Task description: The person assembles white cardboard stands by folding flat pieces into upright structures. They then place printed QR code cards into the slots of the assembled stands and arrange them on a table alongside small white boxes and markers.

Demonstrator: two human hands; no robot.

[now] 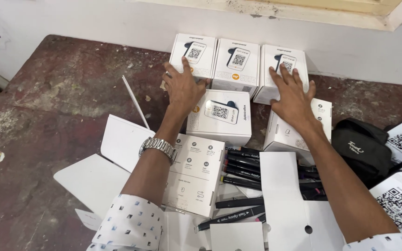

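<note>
Worn, reddish-brown table (pixel 47 107) fills the frame beneath a pale wall. Along the upper centre, three white boxes stand in a row, each printed with a small device picture. Left hand (pixel 182 86) rests flat, fingers spread, on the leftmost box (pixel 194 55); right hand (pixel 294 95) lies open on the rightmost box (pixel 284 69); neither grips. Between them sits the middle box (pixel 236 66), with a fourth box (pixel 219 116) just below. Black markers (pixel 243 169) and loose white card (pixel 117 139) clutter the lower centre; a black pouch (pixel 361 148) lies right.

Markers (pixel 243 169) just before boxes (pixel 237 65)
</note>
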